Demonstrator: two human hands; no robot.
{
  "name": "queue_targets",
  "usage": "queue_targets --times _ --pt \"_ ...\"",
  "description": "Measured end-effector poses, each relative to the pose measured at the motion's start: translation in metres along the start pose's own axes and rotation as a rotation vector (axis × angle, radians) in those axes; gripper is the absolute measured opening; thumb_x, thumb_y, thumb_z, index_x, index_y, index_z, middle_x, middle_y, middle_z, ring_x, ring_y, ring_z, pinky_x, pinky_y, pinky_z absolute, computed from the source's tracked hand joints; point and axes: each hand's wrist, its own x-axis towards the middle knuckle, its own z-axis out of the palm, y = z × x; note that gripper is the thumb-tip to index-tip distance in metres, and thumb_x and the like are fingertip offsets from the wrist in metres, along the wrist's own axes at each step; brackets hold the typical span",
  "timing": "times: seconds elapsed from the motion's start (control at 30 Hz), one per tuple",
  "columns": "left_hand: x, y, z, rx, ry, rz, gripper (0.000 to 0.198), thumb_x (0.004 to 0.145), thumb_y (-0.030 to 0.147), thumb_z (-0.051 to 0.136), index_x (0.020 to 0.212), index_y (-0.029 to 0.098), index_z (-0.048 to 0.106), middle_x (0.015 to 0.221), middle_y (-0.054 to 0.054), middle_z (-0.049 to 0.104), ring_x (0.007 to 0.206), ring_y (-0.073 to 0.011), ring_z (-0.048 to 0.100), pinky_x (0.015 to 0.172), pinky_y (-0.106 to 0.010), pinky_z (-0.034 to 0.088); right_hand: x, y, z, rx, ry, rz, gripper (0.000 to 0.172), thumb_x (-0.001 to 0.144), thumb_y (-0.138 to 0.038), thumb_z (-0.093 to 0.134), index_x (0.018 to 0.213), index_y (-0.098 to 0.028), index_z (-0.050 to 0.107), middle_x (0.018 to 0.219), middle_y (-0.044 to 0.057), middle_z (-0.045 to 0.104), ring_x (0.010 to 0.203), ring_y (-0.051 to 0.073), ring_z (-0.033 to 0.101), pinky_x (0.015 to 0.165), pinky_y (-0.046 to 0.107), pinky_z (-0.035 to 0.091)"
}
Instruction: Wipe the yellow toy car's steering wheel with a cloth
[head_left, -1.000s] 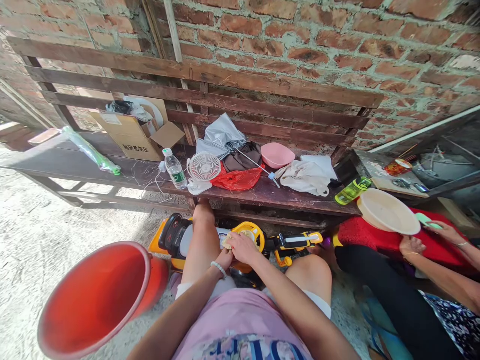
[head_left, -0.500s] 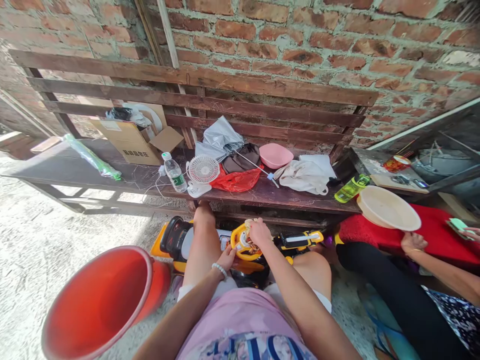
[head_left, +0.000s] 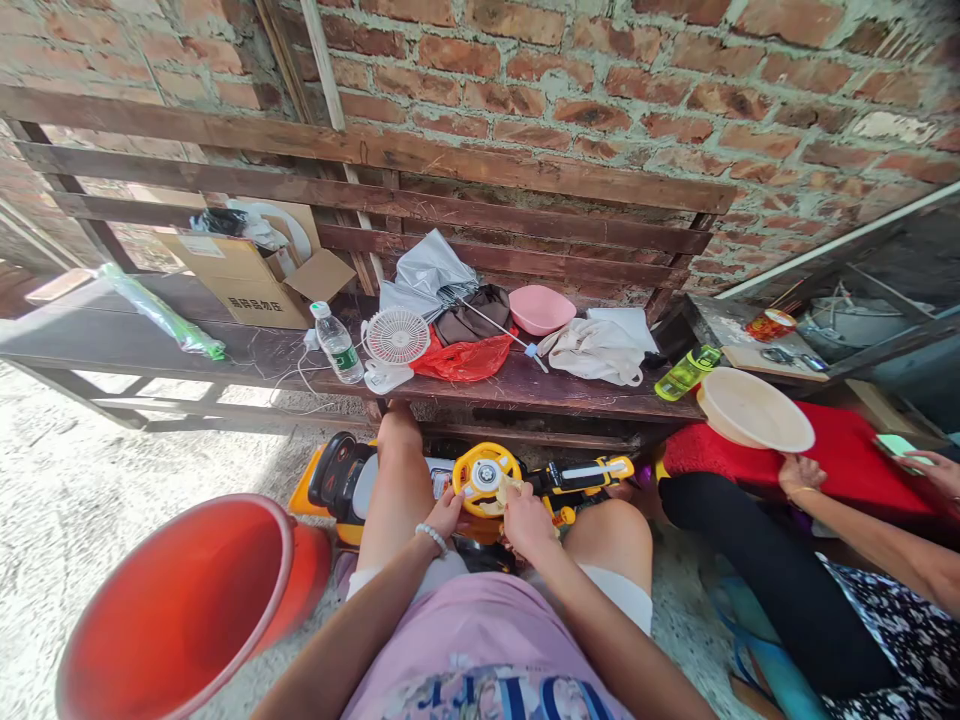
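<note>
"Where are the hands?"

"They're apart. The left hand (head_left: 444, 514), with the bead bracelet, is low by the yellow toy steering wheel (head_left: 486, 476) on the ride-on toy car (head_left: 343, 478). The right hand (head_left: 527, 521) pinches a pale scrap (head_left: 510, 490) at the wheel's near right edge."

"How do you do that well?"

"Hold the scrap snug on the wheel so it can't slip."

"What's hard to see?"

"The right hand hides most of the scrap. I can't tell what it is, or if the left hand is gripping anything."
</note>
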Motion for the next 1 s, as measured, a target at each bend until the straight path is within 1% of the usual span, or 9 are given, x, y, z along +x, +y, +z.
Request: queue_targets --times 0.13,0.27,0.37,0.47,0.57,0.67,0.73,0.83,1.0 --pt "-0.003 0.003 0.001 -0.059 -0.018 -0.010 0.028 0.105 0.031 0.047 0.130 0.023 0.055 0.088 -0.003 0.079 0.064 -0.0149 0.073 0.071 -0.027 0.057 -0.014 -0.012 0.003 -0.070 0.002 -0.054 0.049 0.093 -0.008 0.042 0.138 -0.014 0.061 0.134 0.022 0.060 0.108 0.029 0.069 0.084 0.035 0.055" --pt "-0.005 0.003 0.000 -0.112 -0.046 -0.014 0.029 0.103 0.035 0.052 0.130 0.022 0.053 0.085 -0.004 0.079 0.062 -0.0152 0.073 0.071 -0.027 0.058 -0.015 -0.019 -0.002 -0.087 -0.013 -0.147 0.048 0.092 -0.006 0.041 0.133 -0.017 0.064 0.133 0.019 0.063 0.111 0.029 0.067 0.085 0.034 0.055" --pt "-0.006 0.003 0.000 -0.132 -0.036 -0.004 0.034 0.097 0.042 0.063 0.124 0.023 0.055 0.084 -0.003 0.078 0.062 -0.0147 0.073 0.070 -0.027 0.058 -0.011 -0.022 -0.003 -0.056 -0.033 -0.243 0.044 0.091 -0.009 0.048 0.129 -0.018 0.067 0.132 0.018 0.064 0.110 0.029 0.068 0.088 0.035 0.054" --pt "-0.008 0.004 0.001 -0.138 -0.016 0.008 0.028 0.096 0.040 0.064 0.117 0.023 0.059 0.080 0.000 0.075 0.061 -0.0134 0.069 0.067 -0.026 0.058 -0.006 -0.028 0.002 0.002 -0.038 -0.343 0.036 0.093 -0.018 0.050 0.123 -0.019 0.069 0.132 0.016 0.063 0.105 0.026 0.069 0.091 0.036 0.053" --pt "-0.010 0.006 0.003 -0.144 -0.007 0.049 0.022 0.096 0.037 0.063 0.112 0.022 0.063 0.076 0.001 0.072 0.066 -0.0143 0.068 0.071 -0.027 0.059 -0.003 -0.032 0.007 0.060 -0.019 -0.419 0.037 0.096 -0.022 0.048 0.125 -0.020 0.069 0.132 0.014 0.062 0.107 0.025 0.067 0.094 0.035 0.052" --pt "-0.011 0.006 0.003 -0.149 -0.007 0.088 0.023 0.094 0.036 0.065 0.111 0.021 0.065 0.078 0.000 0.072 0.070 -0.0151 0.068 0.073 -0.027 0.058 -0.005 -0.027 0.007 0.115 -0.020 -0.455 0.039 0.096 -0.022 0.048 0.129 -0.023 0.068 0.132 0.012 0.061 0.112 0.023 0.065 0.096 0.033 0.050" --pt "-0.011 0.005 0.003 -0.121 -0.016 0.073 0.022 0.096 0.035 0.062 0.112 0.021 0.063 0.078 0.001 0.072 0.066 -0.0139 0.068 0.070 -0.026 0.057 -0.006 -0.017 0.004 0.143 -0.029 -0.436 0.038 0.096 -0.022 0.048 0.127 -0.026 0.069 0.130 0.010 0.061 0.112 0.021 0.064 0.095 0.030 0.049" --pt "-0.012 0.006 0.003 -0.055 -0.023 0.009 0.021 0.101 0.033 0.053 0.118 0.022 0.060 0.076 0.001 0.073 0.060 -0.0126 0.067 0.067 -0.024 0.054 -0.004 0.005 -0.001 0.131 -0.024 -0.329 0.038 0.097 -0.022 0.047 0.124 -0.028 0.071 0.127 0.008 0.060 0.110 0.020 0.064 0.091 0.028 0.048" --pt "-0.013 0.008 0.003 -0.044 -0.046 -0.026 0.036 0.100 0.040 0.058 0.132 0.023 0.056 0.087 -0.003 0.080 0.069 -0.0170 0.074 0.072 -0.026 0.053 0.017 0.028 -0.011 0.052 0.045 -0.165 0.042 0.099 -0.022 0.044 0.133 -0.029 0.068 0.128 0.010 0.057 0.108 0.023 0.063 0.089 0.031 0.047"
